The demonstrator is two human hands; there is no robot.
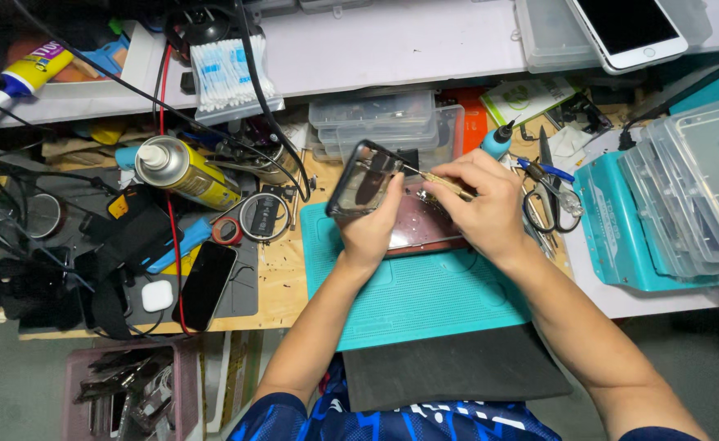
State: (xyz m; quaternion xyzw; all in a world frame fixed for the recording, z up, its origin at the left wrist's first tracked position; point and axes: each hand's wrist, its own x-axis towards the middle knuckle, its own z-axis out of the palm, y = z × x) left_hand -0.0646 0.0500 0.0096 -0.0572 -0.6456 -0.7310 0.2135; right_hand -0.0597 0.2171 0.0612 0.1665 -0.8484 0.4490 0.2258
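Your left hand (369, 233) grips a phone frame (363, 178) by its lower edge, fingers clenched around it, holding it tilted above the teal work mat (408, 298) near the middle of the worktop (282, 269). Your right hand (478, 204) pinches a slim tool (437, 181) between thumb and fingers, its tip touching the frame's right edge. Beneath both hands a dark reddish phone panel (425, 229) lies flat on the mat's back edge. Scissors (549, 200) lie just beside your right hand, towards the worktop's right edge. A yellow spray can (181, 170) lies on its side towards the back left, and a black phone (206, 284) rests face up near the front left, beside a small white earbud case (157, 296).
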